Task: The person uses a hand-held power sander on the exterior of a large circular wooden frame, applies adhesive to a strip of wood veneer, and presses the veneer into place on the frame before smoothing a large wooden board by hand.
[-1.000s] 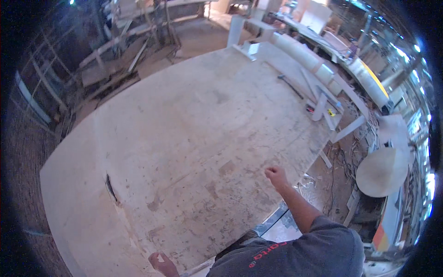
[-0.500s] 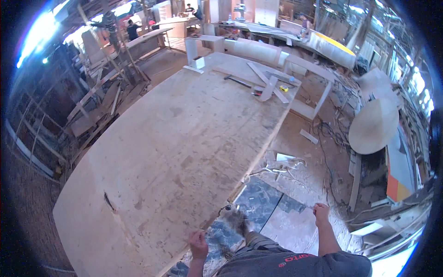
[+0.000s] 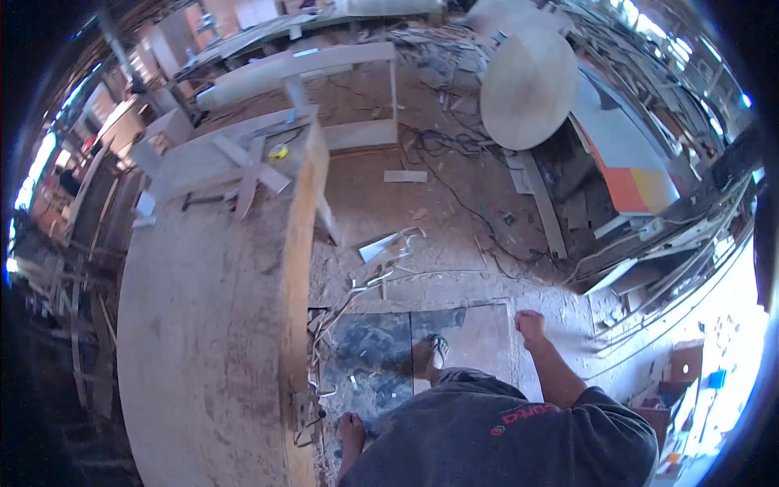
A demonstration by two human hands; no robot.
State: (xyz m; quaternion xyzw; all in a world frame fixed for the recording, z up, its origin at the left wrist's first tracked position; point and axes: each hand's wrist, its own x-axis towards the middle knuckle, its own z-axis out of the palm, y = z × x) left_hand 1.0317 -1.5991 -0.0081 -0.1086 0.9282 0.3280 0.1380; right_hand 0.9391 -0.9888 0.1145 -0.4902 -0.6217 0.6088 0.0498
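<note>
My left hand (image 3: 351,430) hangs low beside the near right edge of a large wooden worktable (image 3: 203,316), curled closed with nothing showing in it. Out to the right, over the dusty floor, my right hand (image 3: 529,325) is in a loose fist, and no object shows in it. Toward the table's far end lie a hammer (image 3: 203,200), a yellow tape measure (image 3: 278,152) and crossed wooden strips (image 3: 251,173). Neither hand touches them. Loose cables (image 3: 316,357) hang along the table's side near my left hand.
A dark floor panel (image 3: 365,349) lies ahead of my feet. White offcuts (image 3: 378,247) and a long black cable (image 3: 462,203) litter the floor. Beyond stand a rectangular wooden frame (image 3: 361,134) and an oval board (image 3: 529,89). An orange-and-yellow panel (image 3: 621,188) leans at the right.
My view has swung to the right, so the table now sits farther left. My left hand has moved from over the table's edge to beside it. Both hands stay closed.
</note>
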